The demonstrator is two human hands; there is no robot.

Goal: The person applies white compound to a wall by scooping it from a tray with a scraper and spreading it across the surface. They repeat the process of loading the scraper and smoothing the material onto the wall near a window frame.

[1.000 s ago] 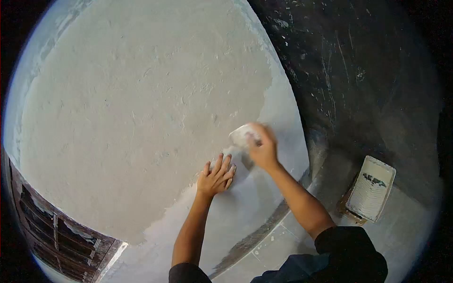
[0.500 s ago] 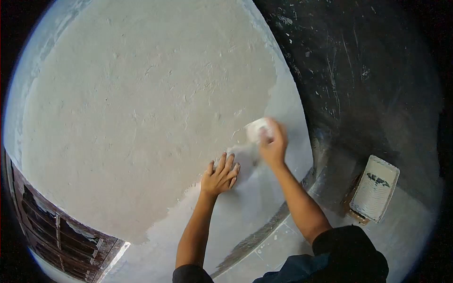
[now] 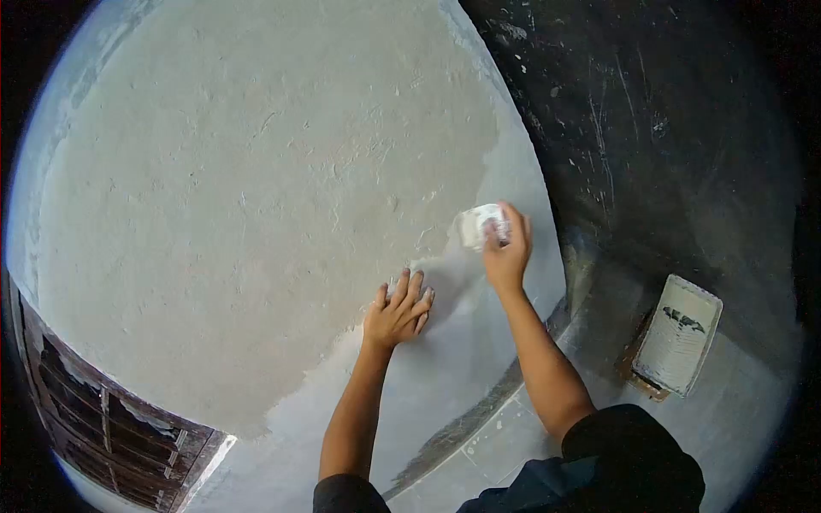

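My right hand (image 3: pixel 510 248) is closed around a short, wide paintbrush (image 3: pixel 481 227) caked with white paint. The brush lies against the wall (image 3: pixel 256 188), along the border between its beige upper surface and a whiter band (image 3: pixel 466 333). Lower and to the left, my left hand (image 3: pixel 397 309) rests flat with fingers spread on the wall, right at that uneven border. Nothing is in it.
A paint tray (image 3: pixel 680 335) with pale paint and a dark patch stands on the floor (image 3: pixel 505 440) at right. A dark, scratched wall (image 3: pixel 616 137) adjoins on the right. Brown wooden window bars (image 3: pixel 107 419) show at lower left.
My right hand has moved the paintbrush slightly up and to the right along the wall. My left hand stays almost in place.
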